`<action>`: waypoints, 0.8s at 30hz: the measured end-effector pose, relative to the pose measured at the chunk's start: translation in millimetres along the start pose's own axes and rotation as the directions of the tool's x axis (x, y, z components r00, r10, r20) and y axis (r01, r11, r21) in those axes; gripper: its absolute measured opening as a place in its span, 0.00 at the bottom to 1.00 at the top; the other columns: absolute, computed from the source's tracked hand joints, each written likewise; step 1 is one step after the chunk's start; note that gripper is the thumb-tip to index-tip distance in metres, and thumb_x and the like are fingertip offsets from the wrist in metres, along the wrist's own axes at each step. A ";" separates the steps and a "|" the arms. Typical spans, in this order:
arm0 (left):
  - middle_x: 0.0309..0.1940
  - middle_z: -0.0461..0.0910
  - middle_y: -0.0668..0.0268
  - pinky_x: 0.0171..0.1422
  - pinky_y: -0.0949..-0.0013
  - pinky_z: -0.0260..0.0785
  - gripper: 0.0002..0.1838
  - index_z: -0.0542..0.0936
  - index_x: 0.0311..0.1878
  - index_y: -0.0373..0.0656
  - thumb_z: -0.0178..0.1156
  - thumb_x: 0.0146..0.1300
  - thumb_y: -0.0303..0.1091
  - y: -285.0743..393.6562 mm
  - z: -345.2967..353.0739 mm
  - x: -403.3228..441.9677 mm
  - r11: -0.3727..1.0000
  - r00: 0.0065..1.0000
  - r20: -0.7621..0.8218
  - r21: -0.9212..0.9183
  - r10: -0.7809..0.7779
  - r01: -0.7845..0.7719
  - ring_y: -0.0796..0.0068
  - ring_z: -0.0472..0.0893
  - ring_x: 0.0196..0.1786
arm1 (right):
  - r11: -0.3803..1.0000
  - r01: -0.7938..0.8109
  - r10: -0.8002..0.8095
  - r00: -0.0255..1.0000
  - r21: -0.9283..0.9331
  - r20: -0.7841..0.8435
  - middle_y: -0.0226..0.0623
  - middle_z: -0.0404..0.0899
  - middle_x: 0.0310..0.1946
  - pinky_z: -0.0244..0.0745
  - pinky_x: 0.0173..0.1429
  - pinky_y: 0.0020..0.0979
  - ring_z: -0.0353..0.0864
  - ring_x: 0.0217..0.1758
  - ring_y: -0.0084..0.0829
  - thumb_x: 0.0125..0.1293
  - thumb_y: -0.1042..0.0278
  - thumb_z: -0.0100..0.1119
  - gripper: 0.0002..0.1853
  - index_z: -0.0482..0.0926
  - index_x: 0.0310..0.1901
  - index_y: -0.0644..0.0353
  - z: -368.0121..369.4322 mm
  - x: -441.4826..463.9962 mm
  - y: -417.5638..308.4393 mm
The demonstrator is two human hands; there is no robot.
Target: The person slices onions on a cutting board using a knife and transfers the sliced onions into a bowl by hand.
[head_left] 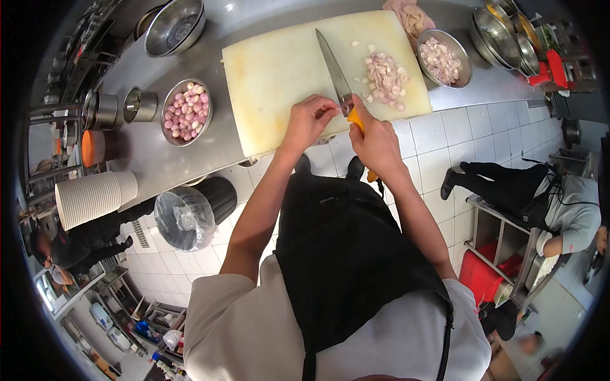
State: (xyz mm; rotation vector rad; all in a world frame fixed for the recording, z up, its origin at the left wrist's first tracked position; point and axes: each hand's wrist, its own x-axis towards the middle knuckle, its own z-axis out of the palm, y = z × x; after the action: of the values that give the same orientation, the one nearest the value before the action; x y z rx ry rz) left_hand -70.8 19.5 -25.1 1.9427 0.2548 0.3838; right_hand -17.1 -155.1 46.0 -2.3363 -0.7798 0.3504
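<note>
My right hand [376, 141] is wrapped round the yellow handle of a kitchen knife [332, 62], whose long blade points away across the white cutting board [273, 76]. Close to the heel of the blade, my left hand [311, 120] is closed in a pinch near the board's front edge. Whatever its fingertips hold is too small to make out. Sliced shallots [385, 79] lie in a loose pile on the board, right of the blade. A metal bowl of peeled whole shallots [186, 113] stands left of the board, and a bowl of sliced shallots [440, 61] on its right.
A crumpled pink cloth [410, 19] lies by the board's far right corner. Empty metal bowls [175, 28] and stacked paper cups [95, 198] stand on the left. Below is a lined bin [184, 218]. Other people [540, 193] stand at both sides.
</note>
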 end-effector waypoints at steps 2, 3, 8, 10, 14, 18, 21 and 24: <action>0.35 0.86 0.63 0.40 0.69 0.80 0.05 0.86 0.40 0.38 0.71 0.62 0.25 0.2 0.1 0.1 1.000 1.000 -0.002 -0.002 -0.001 0.001 0.71 0.86 0.33 | 1.000 0.004 -0.004 1.000 0.001 -0.008 0.56 0.82 0.23 0.79 0.40 0.56 0.84 0.30 0.58 0.67 0.69 0.59 0.33 0.67 0.74 0.61 1.3 -0.8 0.2; 0.36 0.86 0.63 0.41 0.69 0.81 0.05 0.86 0.41 0.38 0.71 0.63 0.24 0.6 -0.6 0.1 1.000 1.000 0.012 0.008 -0.010 0.010 0.72 0.87 0.35 | 1.000 0.012 -0.012 1.000 -0.002 -0.017 0.56 0.82 0.23 0.79 0.40 0.56 0.84 0.30 0.58 0.67 0.69 0.59 0.33 0.67 0.74 0.61 2.8 -1.3 1.2; 0.38 0.87 0.63 0.45 0.69 0.83 0.05 0.86 0.42 0.37 0.70 0.64 0.24 5.8 -3.4 0.6 0.998 0.998 0.045 0.055 -0.045 0.042 0.74 0.88 0.39 | 0.999 0.025 -0.027 0.999 -0.046 -0.047 0.56 0.83 0.24 0.80 0.39 0.55 0.84 0.29 0.57 0.67 0.69 0.59 0.33 0.67 0.74 0.61 10.8 -3.3 3.4; 0.36 0.86 0.62 0.41 0.69 0.81 0.05 0.86 0.41 0.38 0.70 0.62 0.23 3.3 -1.1 0.1 1.000 1.000 0.016 0.019 -0.011 0.011 0.71 0.87 0.35 | 0.998 0.039 -0.042 0.997 -0.046 -0.062 0.56 0.83 0.25 0.80 0.38 0.55 0.84 0.29 0.57 0.67 0.69 0.59 0.33 0.67 0.74 0.61 18.2 -3.9 7.8; 0.36 0.86 0.62 0.39 0.69 0.80 0.05 0.85 0.41 0.37 0.70 0.62 0.22 -1.7 1.4 -1.1 0.999 0.999 -0.013 0.009 0.034 -0.034 0.70 0.87 0.32 | 0.998 0.045 -0.049 0.996 -0.054 -0.077 0.54 0.83 0.25 0.80 0.37 0.55 0.84 0.28 0.56 0.66 0.69 0.59 0.34 0.66 0.75 0.61 24.4 -6.2 6.2; 0.36 0.86 0.61 0.40 0.69 0.81 0.05 0.85 0.40 0.37 0.69 0.62 0.21 1.8 1.2 -1.1 1.000 1.000 -0.016 0.001 0.000 0.000 0.69 0.88 0.33 | 0.996 0.032 -0.039 0.996 -0.087 -0.085 0.54 0.83 0.24 0.80 0.35 0.55 0.84 0.27 0.56 0.66 0.68 0.59 0.34 0.65 0.75 0.60 34.5 -5.6 8.9; 0.36 0.86 0.61 0.40 0.68 0.81 0.05 0.85 0.40 0.36 0.69 0.62 0.21 -0.3 1.7 -1.9 1.000 1.000 -0.021 0.002 0.007 -0.007 0.69 0.88 0.33 | 0.994 0.041 -0.052 0.993 -0.098 -0.104 0.53 0.82 0.23 0.79 0.34 0.56 0.84 0.26 0.56 0.66 0.68 0.59 0.35 0.65 0.75 0.60 44.2 -5.9 13.2; 0.37 0.85 0.60 0.40 0.68 0.81 0.06 0.84 0.41 0.36 0.69 0.62 0.21 -3.0 1.9 -1.7 0.999 1.000 -0.005 0.019 0.027 -0.027 0.69 0.87 0.33 | 0.994 0.065 -0.078 0.986 -0.089 -0.144 0.53 0.82 0.23 0.79 0.34 0.55 0.84 0.26 0.56 0.66 0.68 0.59 0.35 0.65 0.75 0.59 50.4 -6.3 19.2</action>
State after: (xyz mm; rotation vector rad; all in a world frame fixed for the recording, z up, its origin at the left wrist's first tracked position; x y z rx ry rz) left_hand -71.7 18.5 -28.7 1.9661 0.2366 0.4054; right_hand -35.1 -146.0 -4.4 -2.3741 -0.8176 0.1134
